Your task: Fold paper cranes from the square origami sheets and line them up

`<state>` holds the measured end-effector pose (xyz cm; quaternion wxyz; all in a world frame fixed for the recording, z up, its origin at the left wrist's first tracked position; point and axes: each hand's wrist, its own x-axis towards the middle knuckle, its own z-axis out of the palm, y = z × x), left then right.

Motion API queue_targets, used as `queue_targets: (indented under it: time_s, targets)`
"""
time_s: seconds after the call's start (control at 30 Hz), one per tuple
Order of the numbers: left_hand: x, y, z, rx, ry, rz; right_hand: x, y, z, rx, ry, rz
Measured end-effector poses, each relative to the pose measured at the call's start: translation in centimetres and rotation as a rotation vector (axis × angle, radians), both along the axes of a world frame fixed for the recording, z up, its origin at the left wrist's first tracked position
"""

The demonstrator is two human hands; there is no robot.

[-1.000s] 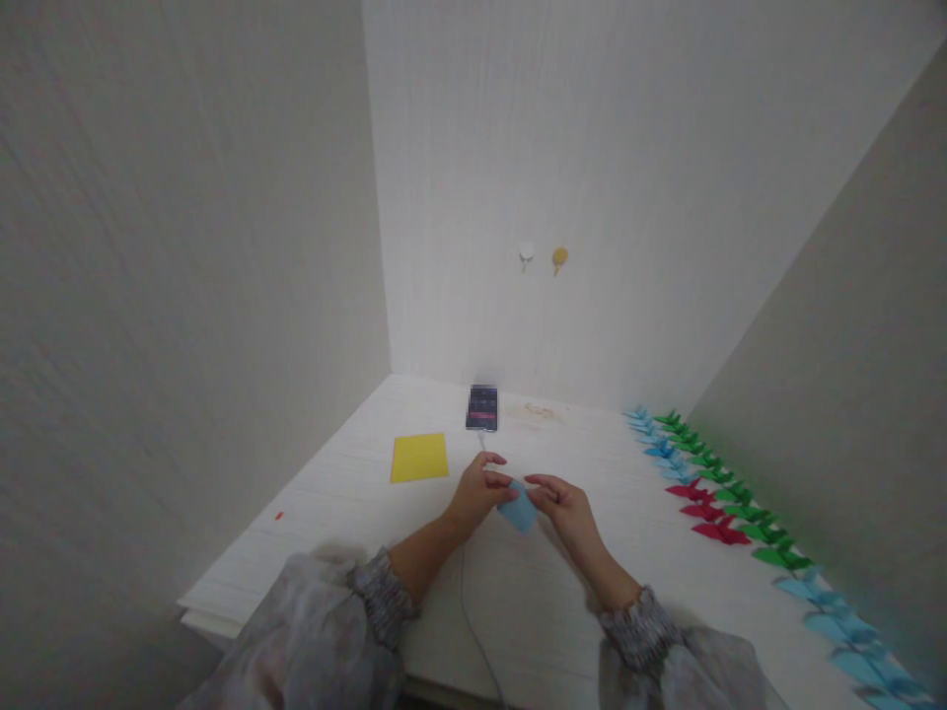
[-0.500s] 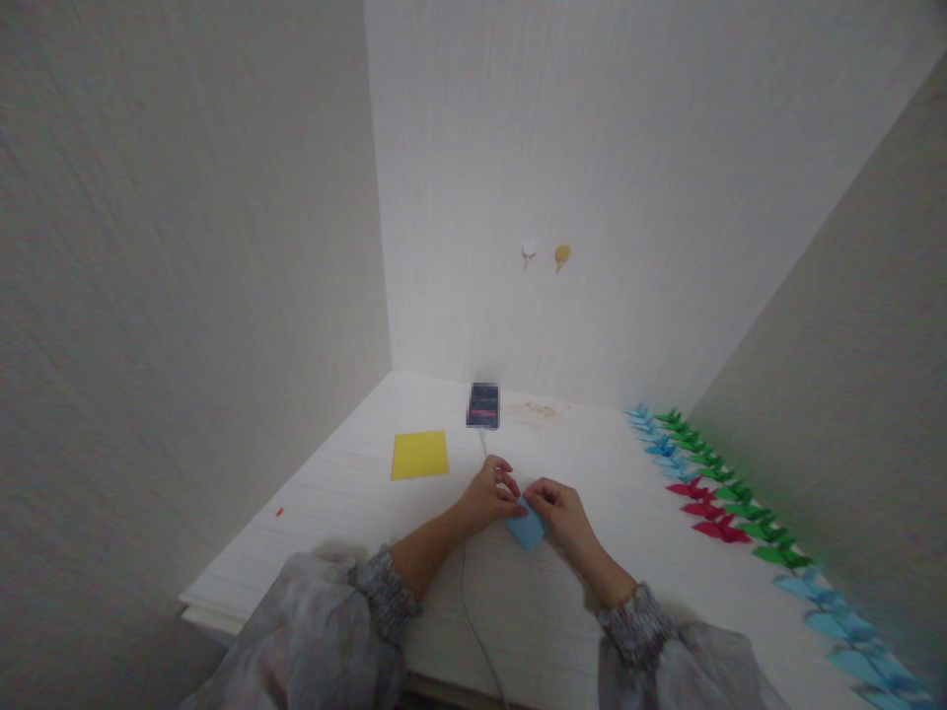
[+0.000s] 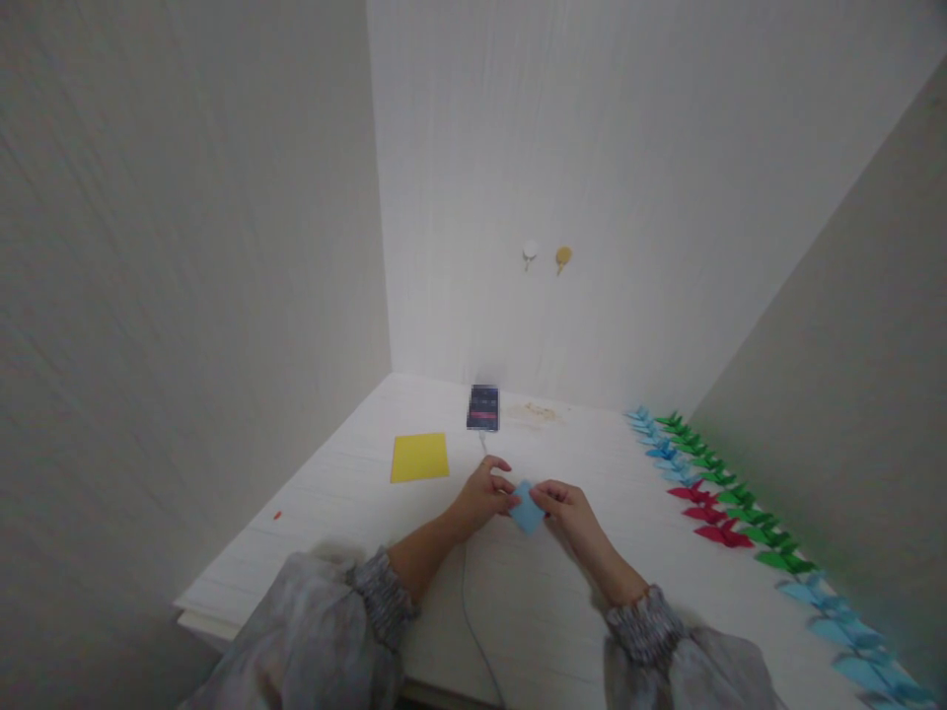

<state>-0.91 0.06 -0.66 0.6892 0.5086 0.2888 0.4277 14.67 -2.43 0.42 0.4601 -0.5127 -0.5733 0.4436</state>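
Note:
Between my hands is a small folded piece of light blue paper (image 3: 527, 512), turned so that it looks like a diamond. My left hand (image 3: 484, 496) pinches its left corner between thumb and fingers. On the opposite side, my right hand (image 3: 566, 505) grips the upper right edge with thumb and forefinger. A flat square of yellow paper (image 3: 419, 458) lies to the left, beyond my left forearm. Fine creases in the blue paper are too small to make out.
Rows of folded paper cranes, green (image 3: 740, 496), red (image 3: 702, 514) and blue (image 3: 836, 621), line the table's right side. A phone (image 3: 483, 407) with a cable (image 3: 468, 602) lies at the back. Walls close in the white table (image 3: 332, 503). Two hooks (image 3: 563, 256) hang on the back wall.
The blue paper has shifted slightly up and now shows more of its diamond shape. My right hand has moved a little right along its edge.

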Motion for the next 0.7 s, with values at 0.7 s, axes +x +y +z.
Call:
queue_targets:
  time_s: [0.7]
  targets:
    - [0.5, -0.3, 0.0, 0.124, 0.101, -0.025, -0.2, 0.1, -0.4, 0.013, -0.038, -0.033]
